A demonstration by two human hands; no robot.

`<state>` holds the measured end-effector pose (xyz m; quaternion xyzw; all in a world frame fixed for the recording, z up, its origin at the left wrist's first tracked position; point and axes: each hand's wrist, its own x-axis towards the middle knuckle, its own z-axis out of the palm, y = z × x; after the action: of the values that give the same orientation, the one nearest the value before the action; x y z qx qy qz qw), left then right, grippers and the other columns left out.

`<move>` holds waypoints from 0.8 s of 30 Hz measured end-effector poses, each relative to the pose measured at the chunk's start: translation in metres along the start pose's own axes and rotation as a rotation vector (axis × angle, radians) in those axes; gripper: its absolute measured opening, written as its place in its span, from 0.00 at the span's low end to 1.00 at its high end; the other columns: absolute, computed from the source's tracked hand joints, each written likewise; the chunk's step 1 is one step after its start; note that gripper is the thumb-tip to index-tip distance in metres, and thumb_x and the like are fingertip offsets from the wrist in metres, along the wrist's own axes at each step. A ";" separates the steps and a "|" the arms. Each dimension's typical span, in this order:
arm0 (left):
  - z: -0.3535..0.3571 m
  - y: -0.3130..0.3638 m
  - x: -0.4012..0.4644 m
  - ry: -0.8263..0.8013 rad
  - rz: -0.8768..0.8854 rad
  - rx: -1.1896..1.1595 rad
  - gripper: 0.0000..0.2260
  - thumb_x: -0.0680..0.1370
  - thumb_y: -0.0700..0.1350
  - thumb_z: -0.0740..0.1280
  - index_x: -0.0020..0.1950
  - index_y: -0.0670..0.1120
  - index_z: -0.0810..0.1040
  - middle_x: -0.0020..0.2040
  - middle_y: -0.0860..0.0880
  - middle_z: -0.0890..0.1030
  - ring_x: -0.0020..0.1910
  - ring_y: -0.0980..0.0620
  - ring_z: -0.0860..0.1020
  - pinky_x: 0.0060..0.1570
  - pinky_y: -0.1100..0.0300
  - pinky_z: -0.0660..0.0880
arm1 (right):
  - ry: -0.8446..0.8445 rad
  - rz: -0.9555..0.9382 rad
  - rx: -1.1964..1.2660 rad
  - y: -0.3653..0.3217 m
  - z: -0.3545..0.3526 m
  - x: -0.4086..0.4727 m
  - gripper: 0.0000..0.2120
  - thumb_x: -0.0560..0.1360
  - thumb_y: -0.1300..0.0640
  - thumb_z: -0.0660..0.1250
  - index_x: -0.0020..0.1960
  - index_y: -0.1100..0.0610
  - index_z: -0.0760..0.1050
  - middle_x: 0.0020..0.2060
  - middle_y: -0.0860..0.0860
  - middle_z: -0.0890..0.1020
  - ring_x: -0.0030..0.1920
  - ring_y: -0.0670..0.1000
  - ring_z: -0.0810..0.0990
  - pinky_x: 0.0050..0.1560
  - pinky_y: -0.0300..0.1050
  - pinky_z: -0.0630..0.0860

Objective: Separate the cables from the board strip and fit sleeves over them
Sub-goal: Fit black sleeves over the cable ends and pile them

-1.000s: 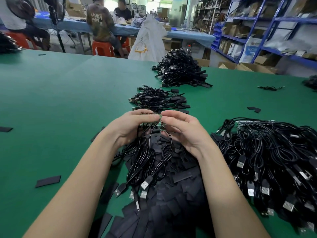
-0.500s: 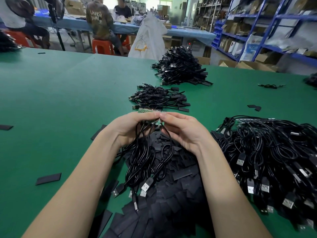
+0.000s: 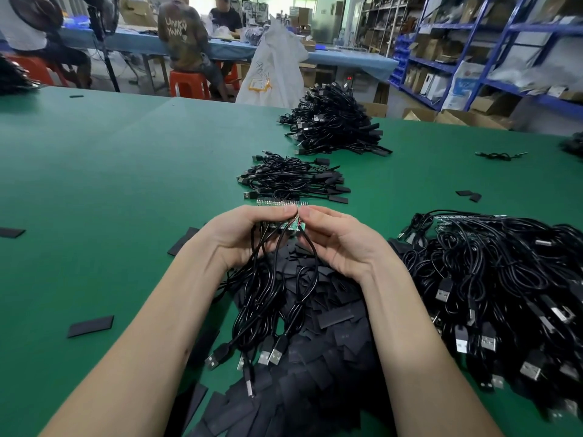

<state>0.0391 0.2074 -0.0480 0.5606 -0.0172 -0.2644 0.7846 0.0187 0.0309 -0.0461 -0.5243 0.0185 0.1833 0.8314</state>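
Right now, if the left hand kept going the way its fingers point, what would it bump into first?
The left hand points rightward, so it would meet the right hand first; their fingertips look nearly touching over the board strip already, though depth is unclear.

— What do you have beyond your green table (image 3: pixel 94 184), up at the top of the frame?

— At upper left you have a person in a printed brown shirt (image 3: pixel 183 36) sitting on an orange stool (image 3: pixel 189 85) at a long blue-covered table (image 3: pixel 220 48), with another person in black (image 3: pixel 225 17) across it.

— And to the right of them?

— A white plastic sack (image 3: pixel 274 67) stands at top centre. At upper right, your view takes in blue shelving (image 3: pixel 511 29) loaded with boxes, and cardboard cartons (image 3: pixel 457 116) on the floor below.
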 end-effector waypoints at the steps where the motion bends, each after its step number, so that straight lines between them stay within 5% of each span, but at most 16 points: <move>1: 0.000 0.000 0.000 0.001 -0.003 -0.006 0.08 0.63 0.43 0.75 0.40 0.46 0.88 0.38 0.50 0.83 0.32 0.56 0.79 0.32 0.69 0.76 | -0.003 0.001 0.002 0.000 0.000 0.000 0.05 0.61 0.60 0.77 0.37 0.56 0.87 0.37 0.52 0.86 0.35 0.46 0.84 0.38 0.38 0.82; 21: 0.003 -0.004 0.001 -0.097 -0.009 -0.218 0.05 0.71 0.37 0.71 0.46 0.38 0.83 0.37 0.45 0.82 0.30 0.53 0.81 0.29 0.64 0.79 | -0.057 -0.004 0.055 0.000 0.000 -0.003 0.05 0.63 0.60 0.76 0.39 0.57 0.87 0.37 0.53 0.86 0.34 0.45 0.84 0.35 0.37 0.82; 24: 0.000 -0.001 0.000 -0.130 -0.014 -0.167 0.08 0.65 0.39 0.77 0.43 0.41 0.86 0.40 0.46 0.84 0.34 0.54 0.82 0.33 0.64 0.80 | -0.058 -0.019 0.086 -0.004 -0.002 -0.004 0.05 0.63 0.60 0.76 0.39 0.57 0.87 0.37 0.53 0.86 0.34 0.46 0.85 0.33 0.36 0.81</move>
<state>0.0389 0.2067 -0.0489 0.4751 -0.0421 -0.3061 0.8239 0.0161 0.0264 -0.0431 -0.4827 -0.0026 0.1896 0.8550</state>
